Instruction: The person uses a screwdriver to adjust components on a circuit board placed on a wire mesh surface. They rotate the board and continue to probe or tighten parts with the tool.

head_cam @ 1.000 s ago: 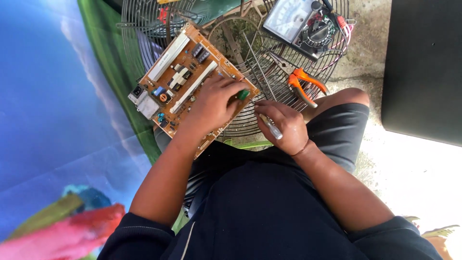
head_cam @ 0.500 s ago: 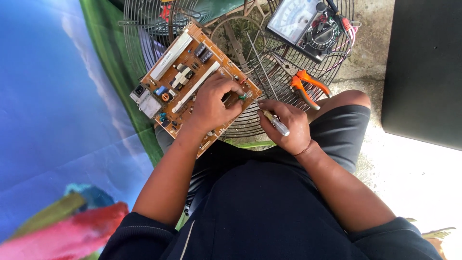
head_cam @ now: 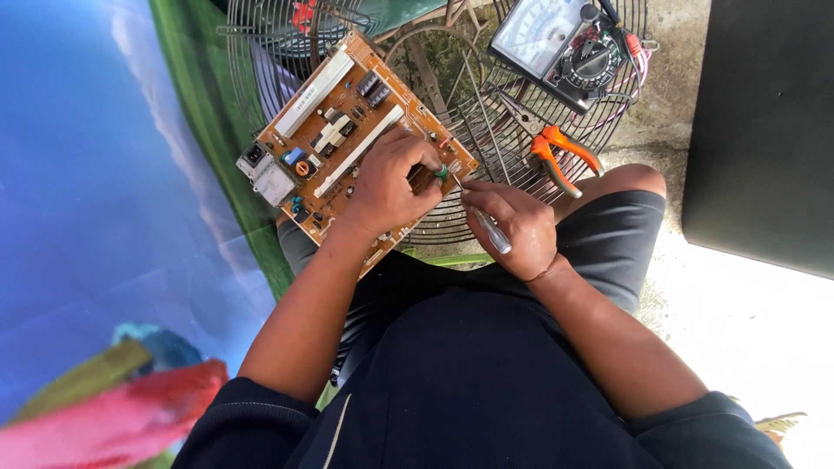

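**Left hand shifts across circuit board; right hand holds slim tool at board edge**

Since the earlier frames, the left hand [head_cam: 393, 184] has drawn slightly back along the circuit board [head_cam: 347, 130], its fingertips now bunched over the lower right corner beside a small green component [head_cam: 442, 173]. The right hand [head_cam: 512, 226] has kept its place, with the tool tip remaining at that same corner.

Nearest the camera, the person's dark shirt and dark shorts fill the lower frame, with both forearms reaching forward over the lap.

Left hand: fingers curled narrow and pressed down on the board, holding it steady. The thumb is hidden beneath the hand, so whether it grips the board's edge cannot be told.

Right hand: fingers closed around a slim silver tool [head_cam: 492, 231], held like a pen. Its tip points toward the board corner, just beside the left fingertips. Contact between the tip and the board cannot be confirmed.

Circuit board: brown, tilted diagonally, resting across the person's left knee and the edge of a wire fan guard [head_cam: 486, 104]. It carries two long white strips, a copper coil and dark blocks.

Beyond the hands, orange-handled pliers [head_cam: 556, 152] lie on the fan guard, near the right hand but apart from it. Farther off, an analogue multimeter [head_cam: 565, 43] rests on the guard's upper part. A blue and green sheet [head_cam: 104, 191] covers the ground on the left; a black panel [head_cam: 764, 130] stands on the right.
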